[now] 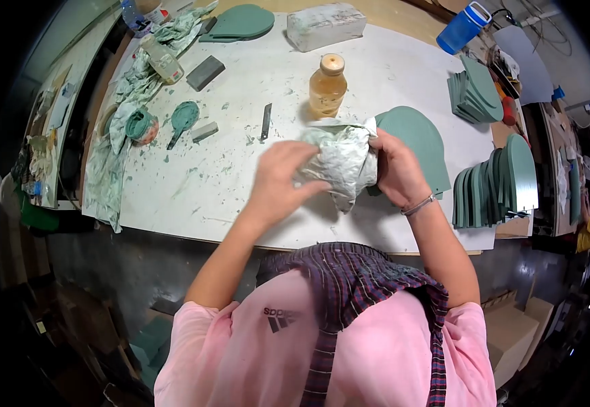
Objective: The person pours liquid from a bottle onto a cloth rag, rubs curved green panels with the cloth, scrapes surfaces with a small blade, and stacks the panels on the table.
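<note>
A crumpled whitish rag (349, 163) with greenish stains hangs bunched above the table's front half. My right hand (402, 173) grips its right side, thumb on top and a bracelet at the wrist. On the other side is my left hand (278, 180), slightly blurred, its thumb and fingers apart at the rag's edge; whether the fingertips touch it I cannot tell. Behind the rag and partly under my right hand lies a green round-topped panel (417, 142). A bottle of amber liquid (327, 91) stands just beyond the rag.
Stacked green panels (491, 186) stand at the right, with another stack (478, 91) behind. On the left are a tub of green paste (141, 127), a paste-covered spatula (185, 117), a grey block (205, 73) and stained cloths (108, 180). A pale block (325, 27) sits at the back.
</note>
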`<action>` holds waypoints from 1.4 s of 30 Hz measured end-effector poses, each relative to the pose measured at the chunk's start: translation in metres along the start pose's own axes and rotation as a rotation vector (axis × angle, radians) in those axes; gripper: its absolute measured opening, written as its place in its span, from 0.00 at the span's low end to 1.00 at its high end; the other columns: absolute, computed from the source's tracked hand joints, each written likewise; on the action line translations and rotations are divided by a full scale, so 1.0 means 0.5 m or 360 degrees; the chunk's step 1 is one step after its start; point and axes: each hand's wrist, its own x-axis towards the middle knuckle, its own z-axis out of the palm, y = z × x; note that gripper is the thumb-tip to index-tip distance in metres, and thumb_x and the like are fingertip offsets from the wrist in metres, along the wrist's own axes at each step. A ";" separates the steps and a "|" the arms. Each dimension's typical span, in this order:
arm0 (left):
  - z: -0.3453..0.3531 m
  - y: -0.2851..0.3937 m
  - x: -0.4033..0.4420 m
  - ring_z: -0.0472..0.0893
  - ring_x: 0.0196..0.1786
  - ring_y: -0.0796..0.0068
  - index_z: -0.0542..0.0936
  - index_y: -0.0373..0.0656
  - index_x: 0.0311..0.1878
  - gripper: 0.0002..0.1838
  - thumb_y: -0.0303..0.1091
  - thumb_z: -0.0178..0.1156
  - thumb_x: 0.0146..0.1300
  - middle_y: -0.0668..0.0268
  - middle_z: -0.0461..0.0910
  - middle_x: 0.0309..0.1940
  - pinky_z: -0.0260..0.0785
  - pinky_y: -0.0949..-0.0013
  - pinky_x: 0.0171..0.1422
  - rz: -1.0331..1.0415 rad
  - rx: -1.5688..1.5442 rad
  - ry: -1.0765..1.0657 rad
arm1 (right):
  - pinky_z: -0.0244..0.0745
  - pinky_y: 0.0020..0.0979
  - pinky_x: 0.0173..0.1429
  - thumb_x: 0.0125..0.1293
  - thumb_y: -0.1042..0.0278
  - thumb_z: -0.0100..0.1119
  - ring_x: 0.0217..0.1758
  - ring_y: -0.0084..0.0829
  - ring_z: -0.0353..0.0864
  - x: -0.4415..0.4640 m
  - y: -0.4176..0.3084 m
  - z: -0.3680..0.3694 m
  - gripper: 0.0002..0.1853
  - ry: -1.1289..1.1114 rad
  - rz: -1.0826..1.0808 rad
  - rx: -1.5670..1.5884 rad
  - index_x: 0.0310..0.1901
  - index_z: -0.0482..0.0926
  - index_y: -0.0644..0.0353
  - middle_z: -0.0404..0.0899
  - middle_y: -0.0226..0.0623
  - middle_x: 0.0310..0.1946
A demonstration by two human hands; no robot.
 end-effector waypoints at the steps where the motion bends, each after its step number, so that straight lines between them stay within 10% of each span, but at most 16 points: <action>1: 0.016 -0.008 -0.010 0.80 0.50 0.63 0.82 0.35 0.48 0.15 0.24 0.66 0.56 0.58 0.82 0.46 0.71 0.66 0.56 -0.0004 -0.0002 0.0004 | 0.71 0.29 0.60 0.69 0.69 0.48 0.54 0.26 0.77 0.000 0.003 0.010 0.18 0.0031 -0.0035 -0.0004 0.57 0.75 0.66 0.79 0.38 0.52; 3: 0.041 -0.021 -0.024 0.80 0.49 0.70 0.84 0.34 0.45 0.11 0.22 0.64 0.58 0.60 0.83 0.47 0.72 0.69 0.53 -0.0537 -0.0812 -0.0033 | 0.73 0.27 0.55 0.68 0.68 0.52 0.50 0.25 0.79 -0.002 0.003 0.014 0.16 0.0074 -0.0071 -0.0012 0.54 0.77 0.65 0.80 0.37 0.48; 9: -0.016 -0.053 -0.048 0.80 0.47 0.77 0.84 0.32 0.47 0.11 0.23 0.60 0.63 0.59 0.84 0.48 0.71 0.73 0.53 -0.0796 -0.1313 0.0130 | 0.57 0.22 0.29 0.61 0.73 0.64 0.23 0.12 0.63 0.002 -0.025 -0.009 0.06 0.0397 -0.0266 -0.0623 0.37 0.75 0.59 0.71 0.19 0.19; 16: -0.020 -0.079 -0.062 0.80 0.42 0.81 0.83 0.33 0.44 0.08 0.27 0.59 0.69 0.69 0.84 0.37 0.71 0.75 0.52 -0.0848 -0.1763 0.0345 | 0.69 0.22 0.38 0.59 0.71 0.66 0.28 0.19 0.74 0.046 0.026 0.023 0.13 0.0414 -0.0553 -0.1421 0.44 0.78 0.65 0.77 0.26 0.24; 18: -0.025 -0.077 -0.059 0.80 0.41 0.82 0.83 0.33 0.43 0.07 0.27 0.59 0.69 0.68 0.84 0.37 0.72 0.75 0.50 -0.0859 -0.1745 0.0318 | 0.73 0.23 0.43 0.57 0.75 0.66 0.34 0.21 0.78 0.060 0.038 0.062 0.17 0.0075 -0.1479 -0.2047 0.49 0.79 0.66 0.80 0.24 0.30; 20: -0.034 -0.068 -0.051 0.80 0.41 0.82 0.82 0.33 0.42 0.07 0.27 0.59 0.68 0.68 0.83 0.37 0.72 0.75 0.49 -0.0867 -0.1731 0.0271 | 0.74 0.26 0.48 0.56 0.76 0.67 0.39 0.22 0.79 0.062 0.052 0.085 0.18 -0.0143 -0.1272 -0.1959 0.50 0.80 0.67 0.81 0.25 0.34; 22: -0.047 -0.058 -0.042 0.80 0.41 0.80 0.82 0.33 0.44 0.07 0.26 0.57 0.68 0.65 0.83 0.39 0.72 0.73 0.49 -0.1191 -0.1892 0.0075 | 0.72 0.25 0.53 0.58 0.78 0.65 0.44 0.22 0.79 0.065 0.048 0.106 0.15 -0.0034 -0.0108 -0.1547 0.48 0.80 0.67 0.82 0.29 0.38; 26: -0.033 -0.087 -0.072 0.81 0.37 0.79 0.80 0.32 0.52 0.15 0.26 0.64 0.63 0.65 0.83 0.38 0.74 0.74 0.44 -0.1319 -0.1673 -0.0284 | 0.74 0.26 0.47 0.58 0.75 0.64 0.41 0.24 0.80 0.120 0.101 0.055 0.10 0.0340 -0.0409 -0.0891 0.42 0.81 0.67 0.82 0.38 0.37; 30: -0.048 -0.110 -0.069 0.82 0.37 0.78 0.78 0.30 0.54 0.15 0.23 0.61 0.64 0.64 0.84 0.40 0.76 0.73 0.44 -0.1395 -0.2086 0.0107 | 0.75 0.32 0.59 0.54 0.73 0.69 0.53 0.34 0.79 0.187 0.115 0.044 0.31 0.1017 -0.0512 -0.0898 0.60 0.69 0.66 0.76 0.45 0.55; 42: -0.076 -0.163 -0.001 0.82 0.53 0.66 0.70 0.30 0.61 0.17 0.25 0.48 0.72 0.54 0.79 0.54 0.75 0.63 0.60 -0.1290 -0.2459 0.0269 | 0.73 0.33 0.63 0.45 0.73 0.79 0.57 0.32 0.78 0.327 0.087 0.028 0.38 0.0988 -0.0623 -0.1133 0.58 0.67 0.61 0.77 0.38 0.54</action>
